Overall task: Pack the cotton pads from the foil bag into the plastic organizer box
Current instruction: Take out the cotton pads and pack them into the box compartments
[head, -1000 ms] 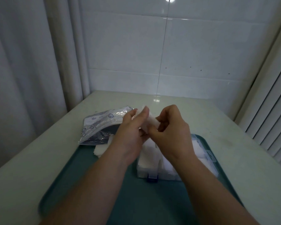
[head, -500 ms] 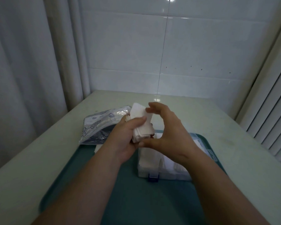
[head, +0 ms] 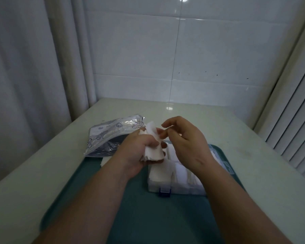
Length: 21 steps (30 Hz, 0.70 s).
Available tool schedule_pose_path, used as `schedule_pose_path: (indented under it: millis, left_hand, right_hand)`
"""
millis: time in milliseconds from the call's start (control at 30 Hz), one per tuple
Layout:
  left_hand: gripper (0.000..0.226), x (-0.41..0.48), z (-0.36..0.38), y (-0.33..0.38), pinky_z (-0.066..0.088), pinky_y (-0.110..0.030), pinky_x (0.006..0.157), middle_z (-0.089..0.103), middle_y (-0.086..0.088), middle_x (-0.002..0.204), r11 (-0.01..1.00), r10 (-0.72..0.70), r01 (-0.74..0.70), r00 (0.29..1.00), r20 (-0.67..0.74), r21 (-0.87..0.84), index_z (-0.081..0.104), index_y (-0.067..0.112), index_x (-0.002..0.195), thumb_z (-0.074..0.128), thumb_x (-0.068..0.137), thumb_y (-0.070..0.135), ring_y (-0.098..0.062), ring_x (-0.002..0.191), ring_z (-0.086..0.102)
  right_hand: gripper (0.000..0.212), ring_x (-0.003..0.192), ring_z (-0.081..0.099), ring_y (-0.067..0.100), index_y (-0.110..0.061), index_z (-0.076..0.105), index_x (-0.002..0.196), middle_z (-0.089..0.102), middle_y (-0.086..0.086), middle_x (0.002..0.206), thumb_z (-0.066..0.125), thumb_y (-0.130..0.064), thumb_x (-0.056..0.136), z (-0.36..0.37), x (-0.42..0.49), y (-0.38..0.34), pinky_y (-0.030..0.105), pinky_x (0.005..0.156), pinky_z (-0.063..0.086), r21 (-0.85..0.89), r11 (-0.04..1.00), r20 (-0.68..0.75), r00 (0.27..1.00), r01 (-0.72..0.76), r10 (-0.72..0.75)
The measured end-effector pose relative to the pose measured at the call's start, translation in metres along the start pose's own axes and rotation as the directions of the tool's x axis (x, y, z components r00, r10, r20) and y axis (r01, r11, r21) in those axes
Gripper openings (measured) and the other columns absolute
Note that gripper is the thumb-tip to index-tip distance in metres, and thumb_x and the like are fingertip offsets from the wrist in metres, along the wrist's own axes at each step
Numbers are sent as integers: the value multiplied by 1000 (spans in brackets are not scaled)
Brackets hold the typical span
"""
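left hand (head: 137, 152) clenched round pads (head: 154, 152); right hand (head: 185, 145) loosely curled at their top edge, pinch unclear. box (head: 158, 184) directly below grip, bag (head: 109, 136) left.

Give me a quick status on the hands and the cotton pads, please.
Left hand grips cotton pads above organizer box. Right hand relaxed, fingers touching top pad. Nothing blocking.

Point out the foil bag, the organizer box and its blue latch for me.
foil bag (head: 109, 134), head view, printed front face.
organizer box (head: 153, 187), head view, near front wall.
blue latch (head: 164, 192), head view, its middle.
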<state>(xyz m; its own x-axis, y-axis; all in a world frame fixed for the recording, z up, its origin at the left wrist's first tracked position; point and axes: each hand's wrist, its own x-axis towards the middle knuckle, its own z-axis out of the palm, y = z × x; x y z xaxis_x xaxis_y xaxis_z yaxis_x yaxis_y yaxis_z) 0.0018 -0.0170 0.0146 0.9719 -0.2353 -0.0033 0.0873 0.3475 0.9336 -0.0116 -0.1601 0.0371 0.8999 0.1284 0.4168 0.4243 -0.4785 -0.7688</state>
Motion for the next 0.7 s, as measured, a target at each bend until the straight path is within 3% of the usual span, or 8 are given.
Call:
schedule_pose_path:
  millis: [100, 200, 300, 400, 500, 633, 700]
  left_hand:
    - [31, -4, 2, 2, 52, -34, 56, 66, -18, 76, 996, -28, 24, 998, 49, 86, 64, 5, 99, 45, 81, -12, -24, 67, 67]
    - [37, -8, 2, 3, 51, -32, 52, 66, -18, 77, 987, -75, 58, 991, 111, 151, 60, 3, 105, 54, 69, -5, -24, 66, 67]
    - [45, -9, 2, 3, 52, -32, 57, 66, -17, 80, 985, -91, 72, 989, 119, 154, 61, 6, 107, 56, 63, -2, -25, 70, 67]
    - [36, -9, 2, 5, 57, -37, 58, 65, -21, 80, 997, -75, 72, 993, 92, 33, 60, 7, 106, 48, 79, -15, -29, 67, 68]
    - [34, -6, 2, 7, 58, -43, 69, 69, -21, 89, 996, -48, 51, 998, 42, -76, 63, 8, 108, 45, 86, -10, -33, 70, 69]
    - [26, -5, 4, 8, 56, -43, 75, 73, -15, 91, 975, -64, 56, 997, -30, -214, 65, 8, 110, 50, 89, 4, -27, 73, 71]
    - [32, -6, 6, 7, 58, -43, 74, 72, -16, 94, 965, -99, 90, 995, -27, -246, 65, 6, 114, 57, 84, 13, -27, 77, 70]
  right_hand:
    - [19, 89, 53, -2, -41, 57, 101, 52, -13, 104, 50, -23, 97, -1, 4, 5, 6, 70, 39, -125, 992, -26, 999, 25, -29]
    - [17, 92, 47, -3, -39, 62, 107, 49, -11, 111, 57, -33, 93, -3, 4, 7, 8, 70, 35, -121, 993, 46, 999, 6, 0]
    - [8, 83, 48, -3, -39, 60, 85, 55, -11, 104, 62, -32, 90, -2, 3, 4, 8, 65, 34, -115, 993, -40, 999, 0, -4]
    - [11, 75, 56, 4, -33, 62, 81, 63, -11, 86, 62, -29, 91, -4, 4, 3, 14, 67, 44, 66, 997, -198, 978, -48, 60]
    - [6, 72, 62, 0, -26, 67, 84, 67, -11, 79, 64, -26, 90, -9, 3, 1, 15, 64, 49, 289, 951, -213, 961, -112, 178]
    - [7, 73, 63, 4, -19, 68, 86, 69, -7, 80, 72, -25, 84, -7, 3, 1, 20, 65, 48, 342, 922, -155, 957, -182, 246]
    - [10, 71, 63, 2, -20, 67, 82, 69, -6, 78, 75, -26, 81, -4, 2, -1, 14, 61, 48, 321, 929, -176, 953, -182, 248]
